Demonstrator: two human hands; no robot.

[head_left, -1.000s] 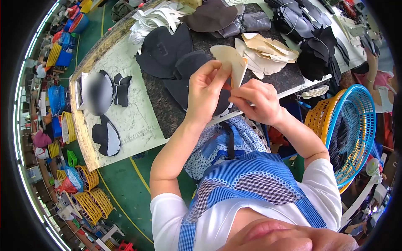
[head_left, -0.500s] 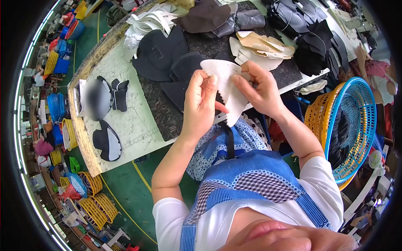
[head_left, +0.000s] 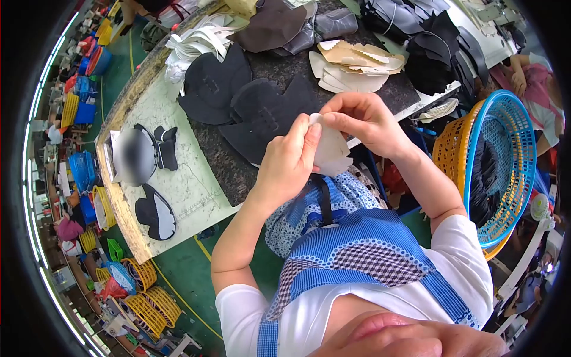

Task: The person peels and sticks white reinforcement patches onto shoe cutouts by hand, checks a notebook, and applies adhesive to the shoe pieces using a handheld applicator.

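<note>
Both hands pinch the top edge of a cream, zigzag-edged piece (head_left: 331,150), which hangs down in front of the table edge. My left hand (head_left: 288,156) grips it between thumb and fingers, and my right hand (head_left: 364,124) pinches it close beside. Dark fabric pieces (head_left: 262,113) lie spread on the dark mat (head_left: 223,169) beyond my left hand. A stack of cream and tan pieces (head_left: 355,64) rests on the mat beyond my right hand.
White strips (head_left: 199,44) and a brown piece (head_left: 273,25) lie at the far side. Black bundles (head_left: 433,53) sit at the right. Blue and yellow baskets (head_left: 502,169) stand by the table. Dark and white cut parts (head_left: 156,213) lie left. Another person (head_left: 535,89) is at the right.
The cream piece has been turned in my hands and now hangs from its pinched top edge. My hands have come closer together. The table view has shifted slightly left.
</note>
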